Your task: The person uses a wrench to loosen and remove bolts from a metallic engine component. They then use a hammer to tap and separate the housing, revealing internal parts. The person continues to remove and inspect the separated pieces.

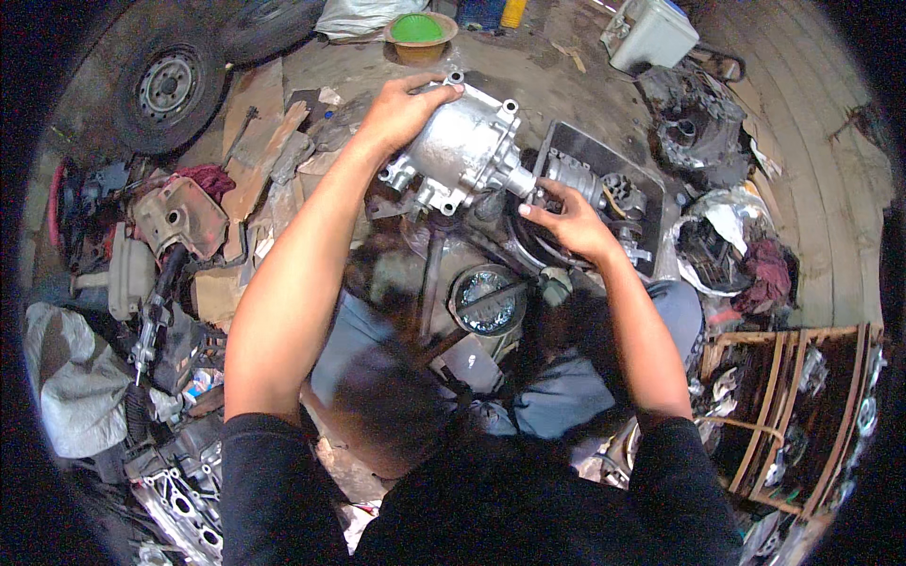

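A silvery cast-metal housing [455, 146] with bolt lugs round its edges is held up in front of me, tilted. My left hand [404, 118] is closed on its upper left side, thumb over the top edge. A short round neck [514, 179] sticks out of the housing toward the lower right. At the end of that neck, my right hand [574, 222] has its thumb and index finger closed round the tip; whether a small part sits between them is hidden. Just beyond the right hand, a dark tray [590, 146] holds several metal parts, among them a ribbed cylinder [571, 174].
Between my knees stands a round container [487, 300] with dark, shiny contents. Greasy parts [698, 123] and a wooden crate [802, 415] lie on the right. A wheel [170, 85], cardboard and scattered engine parts [179, 505] fill the left. A green-lined bowl [420, 36] stands far ahead.
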{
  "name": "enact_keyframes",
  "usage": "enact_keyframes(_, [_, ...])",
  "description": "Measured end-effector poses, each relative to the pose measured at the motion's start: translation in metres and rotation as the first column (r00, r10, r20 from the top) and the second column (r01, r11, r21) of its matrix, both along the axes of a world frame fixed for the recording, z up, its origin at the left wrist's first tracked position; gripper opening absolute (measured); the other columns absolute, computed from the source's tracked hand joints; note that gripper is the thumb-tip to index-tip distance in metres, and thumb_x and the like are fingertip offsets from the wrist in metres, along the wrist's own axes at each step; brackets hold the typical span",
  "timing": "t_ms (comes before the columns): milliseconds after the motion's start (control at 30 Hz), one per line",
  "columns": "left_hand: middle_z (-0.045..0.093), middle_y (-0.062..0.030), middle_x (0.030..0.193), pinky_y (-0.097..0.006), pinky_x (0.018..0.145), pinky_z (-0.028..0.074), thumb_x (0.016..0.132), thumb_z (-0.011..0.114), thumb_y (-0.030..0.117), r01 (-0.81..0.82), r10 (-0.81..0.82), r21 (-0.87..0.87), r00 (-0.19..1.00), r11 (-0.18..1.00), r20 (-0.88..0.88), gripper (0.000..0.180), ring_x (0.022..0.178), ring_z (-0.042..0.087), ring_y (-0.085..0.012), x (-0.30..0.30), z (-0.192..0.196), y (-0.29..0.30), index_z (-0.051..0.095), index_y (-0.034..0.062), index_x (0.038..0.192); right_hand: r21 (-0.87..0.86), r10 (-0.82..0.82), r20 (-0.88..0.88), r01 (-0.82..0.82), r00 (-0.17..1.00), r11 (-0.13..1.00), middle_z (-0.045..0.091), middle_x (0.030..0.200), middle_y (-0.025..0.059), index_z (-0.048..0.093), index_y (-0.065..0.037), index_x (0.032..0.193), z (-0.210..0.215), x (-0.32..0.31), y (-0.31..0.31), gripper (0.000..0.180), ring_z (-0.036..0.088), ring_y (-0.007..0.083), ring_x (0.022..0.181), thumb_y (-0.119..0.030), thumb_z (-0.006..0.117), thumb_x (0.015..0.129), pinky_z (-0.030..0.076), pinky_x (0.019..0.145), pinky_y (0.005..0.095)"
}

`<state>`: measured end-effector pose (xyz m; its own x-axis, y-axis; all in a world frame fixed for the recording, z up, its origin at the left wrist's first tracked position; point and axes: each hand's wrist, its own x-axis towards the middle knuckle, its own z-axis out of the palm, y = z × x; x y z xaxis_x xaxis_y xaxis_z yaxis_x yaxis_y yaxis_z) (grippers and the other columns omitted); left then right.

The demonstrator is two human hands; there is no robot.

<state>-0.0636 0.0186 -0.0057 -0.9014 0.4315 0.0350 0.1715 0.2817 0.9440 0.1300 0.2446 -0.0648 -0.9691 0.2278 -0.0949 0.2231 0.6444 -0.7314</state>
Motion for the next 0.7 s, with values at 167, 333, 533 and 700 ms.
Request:
enact_keyframes(167, [0.073, -0.0187, 0.111, -0.034, 0.091, 0.052, 0.080, 0.078, 0.041, 0.103, -0.102, 0.045, 0.995, 0.994, -0.022, 0.060, 0.099, 0.070, -0.0237, -0.006, 0.001, 0.013, 0.068, 0.0053, 0.127, -0.264, -0.246, -0.078, 0.218, 0.966, 0.939, 0.063, 0.079, -0.0007, 0.069, 0.000, 0.120, -0.029, 0.022, 0.021, 0.035, 0.048, 0.0086, 0.064, -0.021, 0.066, 0.092, 0.039, 0.059, 0.0269])
enact_keyframes(333, [0.073, -0.0179, 0.110, -0.034, 0.088, 0.053, 0.080, 0.080, 0.038, 0.103, -0.101, 0.035, 0.994, 0.994, -0.048, 0.057, 0.097, 0.070, -0.0228, 0.006, 0.010, 0.012, 0.070, 0.0048, 0.125, -0.312, -0.527, -0.111, 0.474, 0.843, 0.823, 0.050, 0.065, -0.0056, 0.074, -0.004, 0.105, -0.038, 0.058, 0.041, 0.022, 0.041, 0.0062, 0.055, -0.019, 0.062, 0.094, 0.030, 0.051, 0.0258])
enact_keyframes(533, [0.073, -0.0172, 0.110, -0.033, 0.089, 0.052, 0.080, 0.079, 0.039, 0.166, -0.165, 0.018, 0.984, 0.986, -0.070, 0.057, 0.099, 0.069, -0.0215, 0.004, 0.009, 0.022, 0.069, 0.0065, 0.126, -0.269, -0.805, -0.131, 0.761, 0.579, 0.590, 0.069, 0.090, 0.0120, 0.072, 0.000, 0.104, -0.175, 0.118, 0.097, 0.032, 0.063, 0.0230, 0.089, -0.028, 0.068, 0.089, 0.048, 0.086, 0.0363])
enact_keyframes(700, [0.072, -0.0178, 0.113, -0.032, 0.092, 0.050, 0.082, 0.077, 0.041, 0.034, -0.051, -0.125, 0.989, 0.992, -0.136, 0.058, 0.101, 0.068, -0.0214, 0.005, 0.011, 0.008, 0.069, 0.0081, 0.129, -0.381, -0.805, 0.043, 0.754, 0.592, 0.535, 0.067, 0.078, 0.0095, 0.074, 0.000, 0.092, -0.290, 0.152, 0.032, 0.021, 0.059, 0.0186, 0.067, -0.019, 0.065, 0.089, 0.048, 0.065, 0.0350])
